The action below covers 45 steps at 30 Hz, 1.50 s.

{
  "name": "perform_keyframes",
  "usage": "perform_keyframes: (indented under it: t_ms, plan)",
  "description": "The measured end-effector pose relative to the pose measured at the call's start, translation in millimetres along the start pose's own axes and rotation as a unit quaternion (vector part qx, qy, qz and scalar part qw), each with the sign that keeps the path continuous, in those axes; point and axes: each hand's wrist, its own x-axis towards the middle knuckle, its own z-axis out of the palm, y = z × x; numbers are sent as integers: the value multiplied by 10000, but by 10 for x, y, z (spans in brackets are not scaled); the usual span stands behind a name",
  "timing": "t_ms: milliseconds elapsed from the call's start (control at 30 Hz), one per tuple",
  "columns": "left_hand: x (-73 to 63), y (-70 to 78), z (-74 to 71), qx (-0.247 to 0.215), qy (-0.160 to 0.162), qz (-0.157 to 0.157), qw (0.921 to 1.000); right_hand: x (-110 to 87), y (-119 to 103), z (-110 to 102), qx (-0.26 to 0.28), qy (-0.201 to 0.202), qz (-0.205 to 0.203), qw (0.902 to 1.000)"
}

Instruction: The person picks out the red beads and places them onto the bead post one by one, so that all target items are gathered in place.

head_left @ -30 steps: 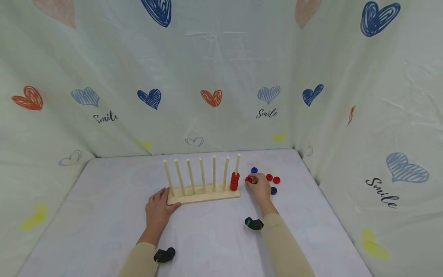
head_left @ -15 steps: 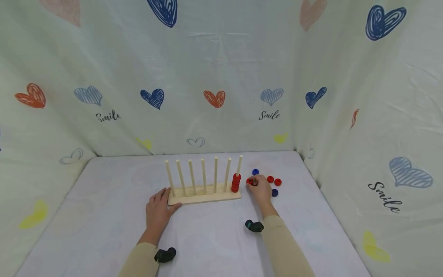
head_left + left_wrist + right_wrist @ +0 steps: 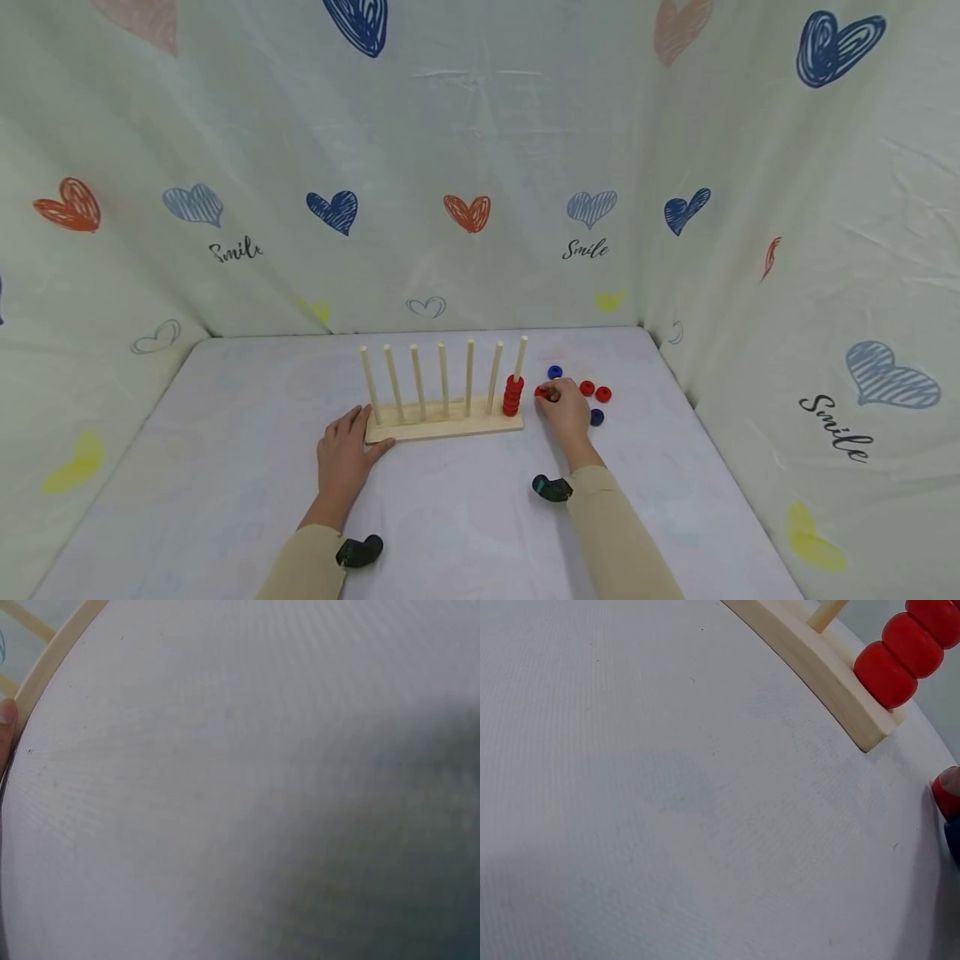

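A wooden peg rack [image 3: 450, 428] with several upright pegs stands on the white table. Red beads [image 3: 513, 396] are stacked on its rightmost peg; the right wrist view shows some of these red beads [image 3: 907, 652] close up. My left hand [image 3: 345, 454] rests against the rack's left end, its thumb along the front edge. In the left wrist view, that thumb [image 3: 7, 716] touches the pale wood edge [image 3: 52, 664]. My right hand [image 3: 567, 414], right of the rack, pinches a red bead [image 3: 541, 392] between thumb and finger. A dark blue bead [image 3: 954, 836] sits beside the pinched bead.
Around my right hand lie two loose red beads [image 3: 587, 388], a blue bead [image 3: 555, 372] behind and a dark blue bead [image 3: 597, 417] at its right. A patterned cloth [image 3: 465, 125] hangs behind and at both sides of the table [image 3: 480, 517].
Both hands keep their places against the rack and bead. The whole head view has shifted slightly right and down. My right hand still pinches the red bead.
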Motion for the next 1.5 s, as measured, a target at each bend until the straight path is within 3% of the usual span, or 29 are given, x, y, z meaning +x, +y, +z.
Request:
perform_keyframes:
  t_ms: [500, 867, 1500]
  plan:
    - [-6, -12, 42, 77, 173, 60, 9998, -14, 16, -14, 12, 166, -132, 9998]
    - [-2, -17, 39, 80, 65, -28, 9999, -23, 1, -29, 317, -61, 119, 9994]
    - [8, -39, 36, 81, 115, 21, 9999, 5, -128, -212, 657, -662, -97, 9956]
